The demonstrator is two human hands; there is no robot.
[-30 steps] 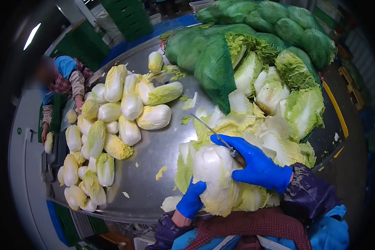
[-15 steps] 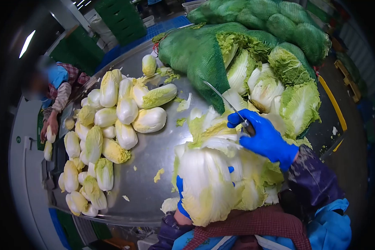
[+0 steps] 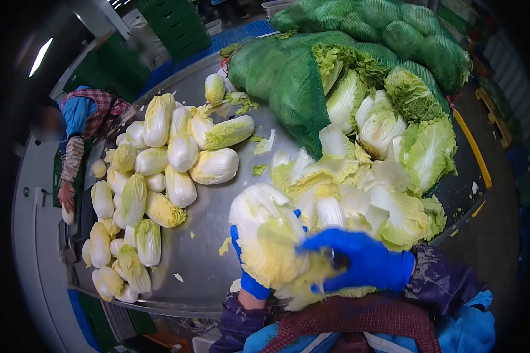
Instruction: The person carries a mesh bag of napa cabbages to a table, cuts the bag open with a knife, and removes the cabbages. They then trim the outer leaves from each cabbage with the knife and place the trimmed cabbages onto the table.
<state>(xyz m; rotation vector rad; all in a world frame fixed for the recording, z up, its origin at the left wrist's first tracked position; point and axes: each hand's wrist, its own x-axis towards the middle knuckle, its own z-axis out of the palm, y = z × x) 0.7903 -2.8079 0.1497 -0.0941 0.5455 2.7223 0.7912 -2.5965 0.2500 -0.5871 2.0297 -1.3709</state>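
My blue-gloved left hand (image 3: pixel 253 285) cradles a napa cabbage (image 3: pixel 265 226) from below and behind, its fingertips showing past the far side. My right hand (image 3: pixel 356 262), gloved in blue and smeared by motion, is at the cabbage's right side, by a loose yellowish leaf (image 3: pixel 321 270). A small dark and silvery bit of the knife (image 3: pixel 339 259) shows in its grip; the blade cannot be made out. Beyond both hands lies a heap of cut-off cabbage leaves (image 3: pixel 394 203).
Trimmed cabbages (image 3: pixel 182 153) are piled on the left of the metal table (image 3: pixel 209 235). An open green net bag (image 3: pixel 277 76) with untrimmed cabbages (image 3: pixel 383 126) lies at the back right, another full net bag (image 3: pixel 365 23) behind it. A co-worker (image 3: pixel 91 117) handles a cabbage at far left.
The cabbage has turned and shifted left and upward with my left hand. My right hand has come down to its right side, and outer leaves have come away. The co-worker's arm has moved.
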